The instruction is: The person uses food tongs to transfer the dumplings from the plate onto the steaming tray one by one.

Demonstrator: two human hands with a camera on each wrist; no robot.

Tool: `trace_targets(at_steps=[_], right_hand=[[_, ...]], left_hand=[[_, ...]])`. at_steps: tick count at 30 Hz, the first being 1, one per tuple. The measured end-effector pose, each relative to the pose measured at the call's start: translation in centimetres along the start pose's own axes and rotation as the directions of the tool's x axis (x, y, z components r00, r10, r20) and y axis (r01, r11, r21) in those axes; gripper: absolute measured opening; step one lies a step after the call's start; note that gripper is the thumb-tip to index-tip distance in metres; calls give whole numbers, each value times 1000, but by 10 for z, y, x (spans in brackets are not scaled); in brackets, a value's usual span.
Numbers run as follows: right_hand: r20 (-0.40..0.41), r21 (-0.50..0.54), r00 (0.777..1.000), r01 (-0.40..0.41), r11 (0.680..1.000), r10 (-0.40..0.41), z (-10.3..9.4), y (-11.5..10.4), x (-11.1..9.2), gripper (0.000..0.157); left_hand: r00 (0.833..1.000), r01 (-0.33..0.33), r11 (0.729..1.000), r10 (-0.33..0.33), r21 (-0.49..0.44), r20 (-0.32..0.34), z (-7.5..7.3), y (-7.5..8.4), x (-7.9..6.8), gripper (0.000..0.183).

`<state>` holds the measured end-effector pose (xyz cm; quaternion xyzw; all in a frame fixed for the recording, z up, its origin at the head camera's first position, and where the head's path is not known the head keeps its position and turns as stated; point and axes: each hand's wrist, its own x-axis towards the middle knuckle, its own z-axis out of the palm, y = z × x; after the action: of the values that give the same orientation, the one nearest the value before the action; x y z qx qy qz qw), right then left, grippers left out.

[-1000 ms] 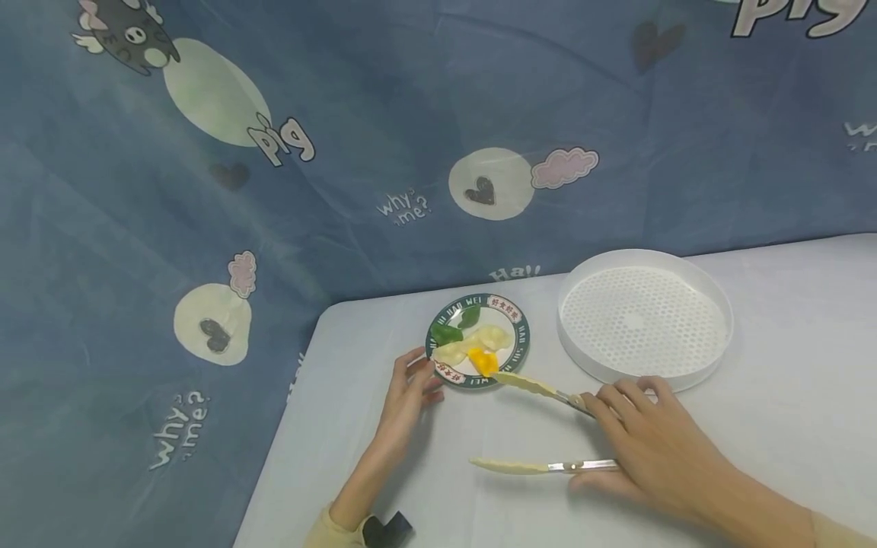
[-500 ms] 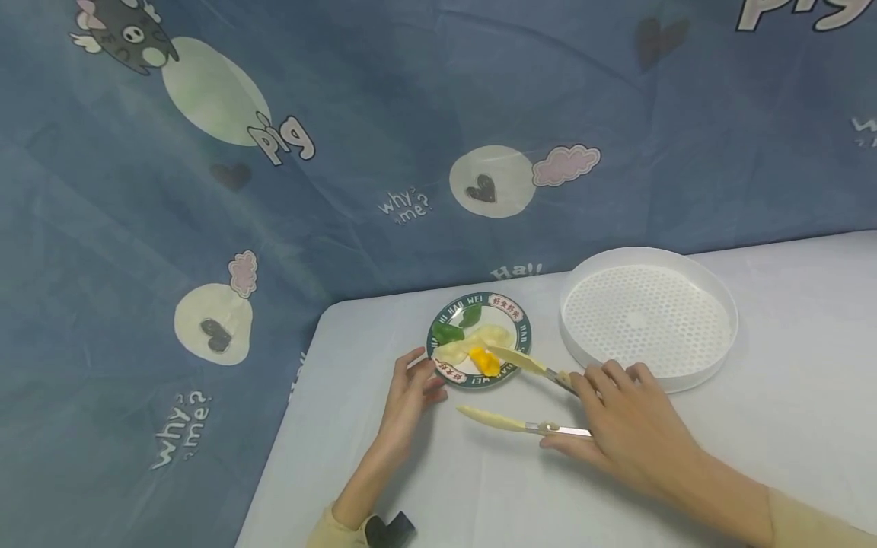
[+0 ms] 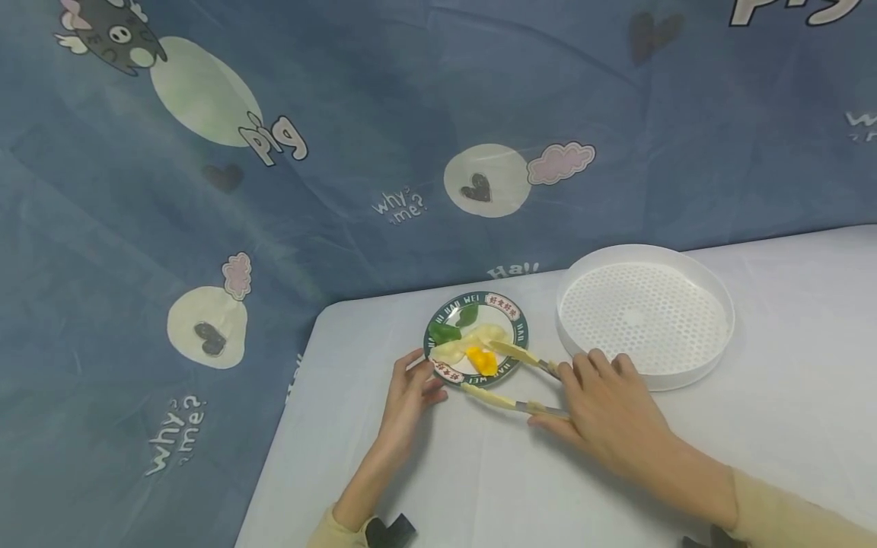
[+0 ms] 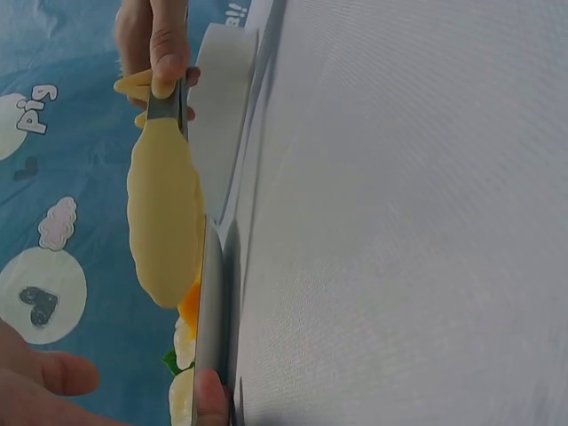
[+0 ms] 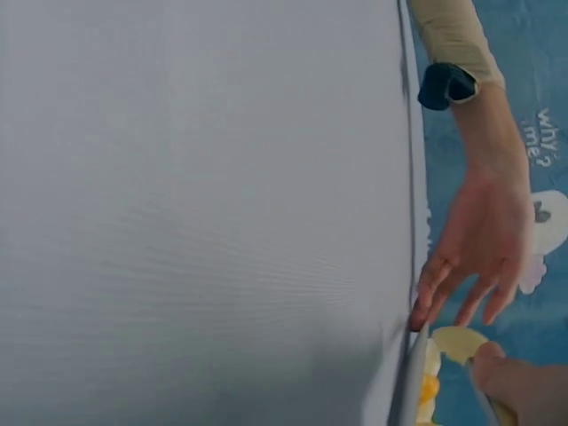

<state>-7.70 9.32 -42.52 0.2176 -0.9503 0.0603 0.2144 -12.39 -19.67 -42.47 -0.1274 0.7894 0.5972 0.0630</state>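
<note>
My right hand grips a pair of tongs with pale yellow leaf-shaped ends. The tongs' jaws stand apart, one tip over the food and the other just at the plate's front rim. My left hand has its fingers at the left rim of a small round plate with a green lettered border, fingers fairly straight. Two pale dumplings, an orange-yellow piece and green leaves lie on the plate. In the left wrist view the plate shows edge-on, beneath the yellow tong end.
Right of the plate stands a round white tray with a raised wall and perforated base. A white cloth covers the table, and a blue patterned curtain hangs behind and to the left.
My right hand has brought the tongs left and up, so one tip now overlaps the plate's food and the other reaches its front rim. The left hand stays at the rim.
</note>
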Motion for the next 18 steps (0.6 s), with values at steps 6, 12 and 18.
trace_targets(at_steps=[6,12,18], right_hand=[[21,-32,1000,6,999,-5,-7,-4,9,68],[61,-46,998,-17,999,19,-11,-8,18,67],[91,-44,995,-41,998,45,-12,-10,23,70]], left_hand=[[1000,14,1000,-14,3,-6,-1,0,-1,64],[997,69,992,-64,-109,52,-4,-2,0,74],[992,99,983,-85,-153,91,-5,-4,3,73]])
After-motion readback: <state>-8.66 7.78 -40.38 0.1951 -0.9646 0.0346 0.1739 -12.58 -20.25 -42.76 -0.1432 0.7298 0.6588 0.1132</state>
